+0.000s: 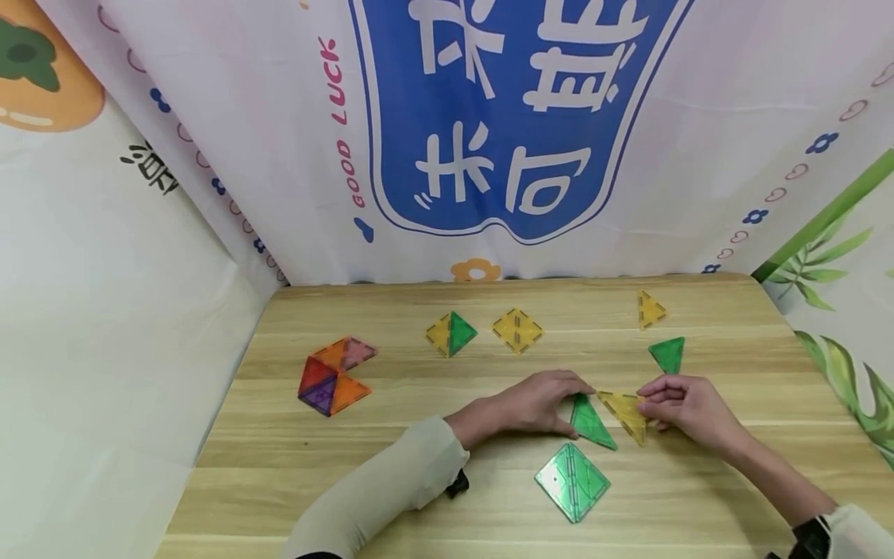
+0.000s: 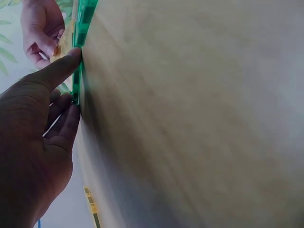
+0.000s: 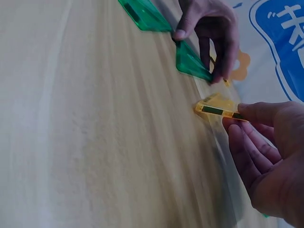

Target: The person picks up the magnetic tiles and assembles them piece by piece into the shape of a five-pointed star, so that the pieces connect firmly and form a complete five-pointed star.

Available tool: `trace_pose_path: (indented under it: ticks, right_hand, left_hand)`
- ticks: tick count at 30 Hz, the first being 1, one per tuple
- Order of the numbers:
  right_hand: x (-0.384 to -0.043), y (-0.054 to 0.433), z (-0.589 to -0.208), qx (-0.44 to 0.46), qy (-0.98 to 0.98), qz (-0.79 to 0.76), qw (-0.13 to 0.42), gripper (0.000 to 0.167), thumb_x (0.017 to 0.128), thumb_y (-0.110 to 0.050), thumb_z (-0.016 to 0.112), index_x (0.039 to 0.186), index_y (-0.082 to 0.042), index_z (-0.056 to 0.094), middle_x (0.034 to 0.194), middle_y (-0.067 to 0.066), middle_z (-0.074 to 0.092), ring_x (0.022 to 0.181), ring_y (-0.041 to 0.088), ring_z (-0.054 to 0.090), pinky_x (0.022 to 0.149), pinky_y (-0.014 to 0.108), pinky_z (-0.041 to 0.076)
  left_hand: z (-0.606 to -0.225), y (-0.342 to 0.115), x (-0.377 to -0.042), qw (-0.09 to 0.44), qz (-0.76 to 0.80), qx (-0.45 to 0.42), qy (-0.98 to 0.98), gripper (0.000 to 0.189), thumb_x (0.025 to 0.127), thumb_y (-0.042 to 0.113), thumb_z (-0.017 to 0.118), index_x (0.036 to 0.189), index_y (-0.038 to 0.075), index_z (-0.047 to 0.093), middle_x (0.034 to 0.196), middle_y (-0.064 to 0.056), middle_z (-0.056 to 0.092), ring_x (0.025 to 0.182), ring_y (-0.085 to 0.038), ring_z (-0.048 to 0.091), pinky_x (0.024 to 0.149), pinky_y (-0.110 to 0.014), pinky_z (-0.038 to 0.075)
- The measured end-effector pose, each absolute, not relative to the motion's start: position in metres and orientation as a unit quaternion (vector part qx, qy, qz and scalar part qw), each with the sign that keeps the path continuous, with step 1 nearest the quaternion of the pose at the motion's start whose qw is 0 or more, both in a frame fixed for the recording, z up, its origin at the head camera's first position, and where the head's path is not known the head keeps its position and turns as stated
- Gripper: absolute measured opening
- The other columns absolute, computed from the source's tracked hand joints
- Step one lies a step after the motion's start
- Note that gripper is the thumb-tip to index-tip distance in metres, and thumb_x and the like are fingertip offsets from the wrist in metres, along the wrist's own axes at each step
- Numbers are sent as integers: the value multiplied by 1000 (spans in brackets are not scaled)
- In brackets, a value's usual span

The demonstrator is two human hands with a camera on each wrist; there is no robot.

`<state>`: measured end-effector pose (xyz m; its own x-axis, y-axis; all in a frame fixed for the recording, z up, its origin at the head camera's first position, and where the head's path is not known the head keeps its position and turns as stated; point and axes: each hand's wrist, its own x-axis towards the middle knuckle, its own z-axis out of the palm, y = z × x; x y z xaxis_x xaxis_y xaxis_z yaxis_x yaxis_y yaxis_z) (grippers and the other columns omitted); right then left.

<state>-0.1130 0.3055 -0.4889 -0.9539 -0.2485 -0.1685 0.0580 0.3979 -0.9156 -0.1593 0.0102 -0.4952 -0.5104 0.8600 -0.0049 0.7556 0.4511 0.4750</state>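
Note:
My left hand (image 1: 536, 402) grips a translucent green triangular magnetic tile (image 1: 590, 424) by its left side, thumb at one corner and fingers at another. That tile lies flat on or just over the table. Thumb and fingers of my right hand (image 1: 687, 409) pinch a yellow triangular magnetic tile (image 1: 628, 414), seen edge-on in the right wrist view and lifted off the wood. A narrow gap separates the yellow tile from the green one. Nearer me, two green triangular tiles (image 1: 573, 481) lie joined as a square.
Behind my right hand lie a loose green triangle (image 1: 668, 355) and a yellow triangle (image 1: 651, 310). Farther back are a yellow square of two triangles (image 1: 518, 331) and a yellow-green pair (image 1: 451, 334). At left sits a multicoloured fan of tiles (image 1: 335, 376). Printed cloth (image 1: 279, 140) hangs behind the table.

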Motion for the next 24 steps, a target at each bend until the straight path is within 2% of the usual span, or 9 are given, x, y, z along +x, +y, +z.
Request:
trace_pose_path:
  ticks: [15,20,24]
  right_hand:
    - [-102,283,-496,-22,852,-502,148,26,92,-17,84,102,5,74,85,10,78,64,17,71,57,33,61]
    - [-103,284,-497,-31,863,-487,129,25,93,-17,83,102,4,74,86,10,77,65,15,71,58,31,61]
    - [-102,285,-497,-57,889,-443,100,20,92,-18,85,100,-2,76,84,4,77,67,11,71,59,28,59]
  left_hand:
    - [-496,8,-158,134,234,483,833,72,91,34,87,151,12,56,148,0,60,137,-5,53,115,-14,37]
    - [-496,10,-160,142,243,481,830,70,92,31,86,152,12,55,148,0,59,138,-6,52,114,-14,37]
    - [-498,12,-161,142,243,485,828,69,92,31,86,152,13,56,148,0,58,137,-6,52,114,-13,37]
